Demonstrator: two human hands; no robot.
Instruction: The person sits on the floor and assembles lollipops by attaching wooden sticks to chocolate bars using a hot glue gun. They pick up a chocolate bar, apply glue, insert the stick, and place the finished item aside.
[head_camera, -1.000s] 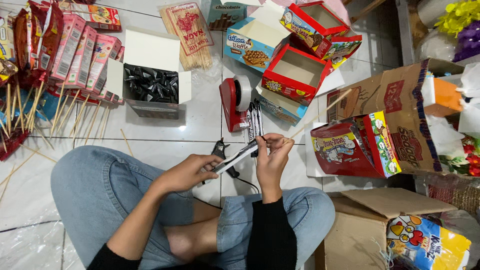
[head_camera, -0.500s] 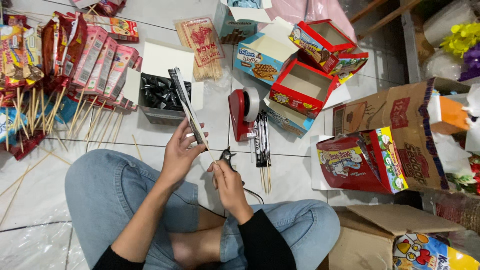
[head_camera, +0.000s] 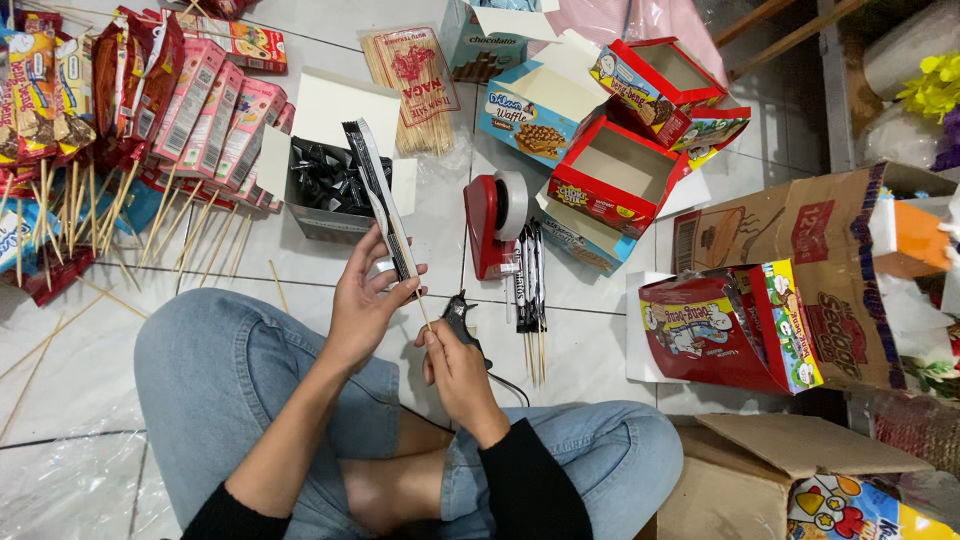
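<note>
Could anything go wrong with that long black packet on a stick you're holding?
Maybe. The left hand holds the long black packet upright while the right hand pinches only the thin wooden skewer below it, so the skewer could snap or slip loose. The glue gun lies right beside the right hand, so a finger might brush its tip. Its cord runs by the knee and could snag.

Sachet (head_camera: 383, 205) in my left hand (head_camera: 366, 300): glossy black foil/plastic w/ silver edge. Skewer (head_camera: 424, 315) pinched by my right hand (head_camera: 455, 365): pale matt wood, thin. Glue gun (head_camera: 462, 318): black matt plastic. Tape dispenser (head_camera: 488, 228): red glossy plastic. Floor tiles (head_camera: 590, 350): white, smooth, slight sheen. Jeans (head_camera: 215, 365): blue denim, matt.
</note>
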